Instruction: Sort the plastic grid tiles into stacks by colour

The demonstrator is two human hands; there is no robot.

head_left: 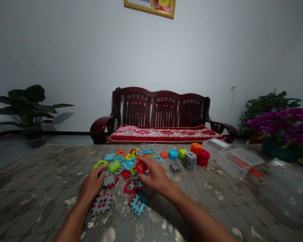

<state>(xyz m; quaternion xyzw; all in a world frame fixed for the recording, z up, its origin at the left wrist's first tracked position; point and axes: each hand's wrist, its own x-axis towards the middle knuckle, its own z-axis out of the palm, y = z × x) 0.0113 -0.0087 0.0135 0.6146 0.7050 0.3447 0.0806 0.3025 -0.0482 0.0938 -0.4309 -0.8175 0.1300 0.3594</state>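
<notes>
Plastic interlocking tiles with toothed edges lie in a loose, mixed-colour heap on the table. My right hand reaches over the heap's right side, thumb and forefinger around a red tile. At the left edge, my left hand rests with its fingers apart beside a grey tile, holding nothing that I can see. A green tile lies just beyond its fingertips. Nearer me are a grey lattice tile and a blue lattice tile.
Right of the heap stand tile stacks: blue, grey, red and orange. An open clear plastic box lies farther right, near a transparent bag-like object and purple flowers. Behind is a wooden bench.
</notes>
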